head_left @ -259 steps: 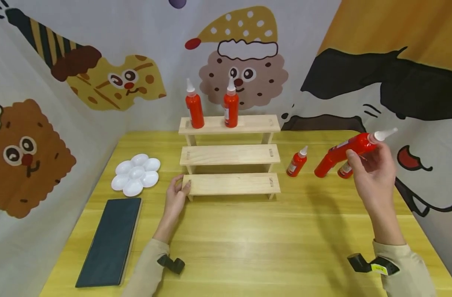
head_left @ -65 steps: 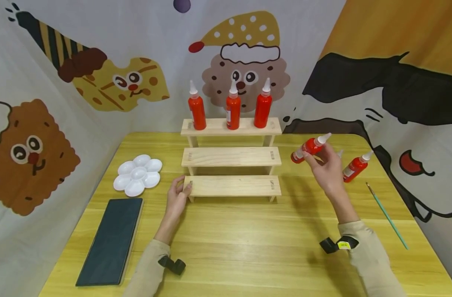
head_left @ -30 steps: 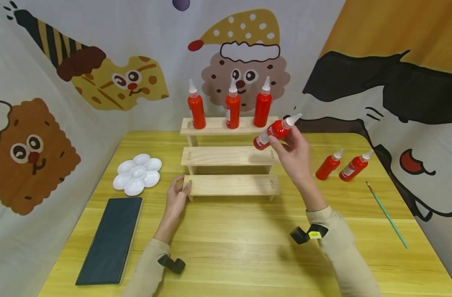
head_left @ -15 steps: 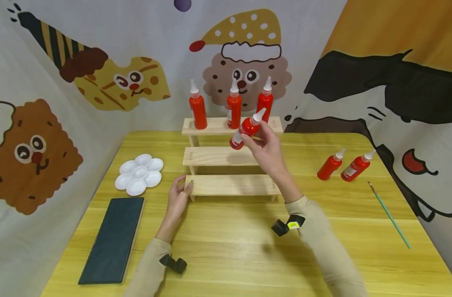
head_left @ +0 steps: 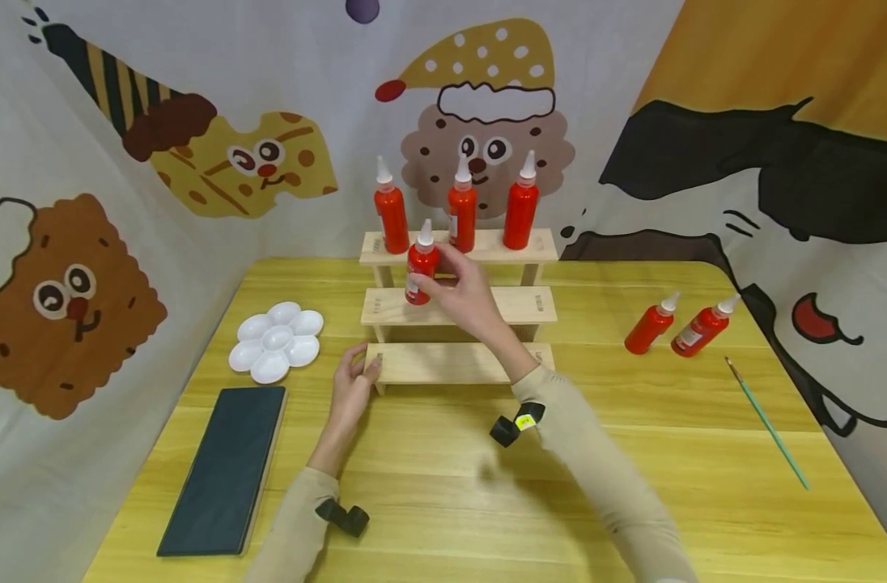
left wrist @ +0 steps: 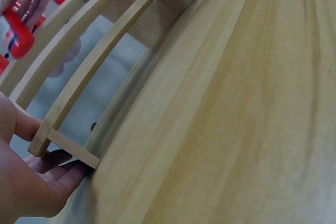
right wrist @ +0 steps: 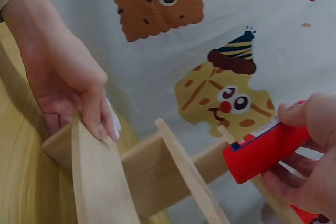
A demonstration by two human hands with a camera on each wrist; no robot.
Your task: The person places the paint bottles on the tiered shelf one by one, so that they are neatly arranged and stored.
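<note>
A three-step wooden display stand [head_left: 461, 363] stands on the table. My left hand [head_left: 350, 393] grips the left end of its lowest step, thumb on top, fingers around the side support in the left wrist view. My right hand [head_left: 468, 300] holds a small red squeeze bottle [head_left: 422, 271] with a white pointed nozzle, nearly upright, by the left part of the middle step. In the right wrist view this bottle's [right wrist: 262, 153] base appears clear of the wood. On the top step stand three taller red bottles, a left one [head_left: 392, 219], a middle one [head_left: 462, 219] and a right one [head_left: 520, 214].
Two small red bottles, one [head_left: 649, 328] beside the other [head_left: 700, 330], stand right of the stand. A paintbrush [head_left: 767, 425] lies at the right. To the left are a white flower-shaped palette [head_left: 274, 340] and a dark flat book-like block [head_left: 223, 470]. A patterned cloth [head_left: 290, 48] hangs behind.
My right hand has carried the small bottle leftward from the right side to the middle step, tilting it nearly upright. Earlier, a third tall bottle was set on the top step. My left hand stayed put.
</note>
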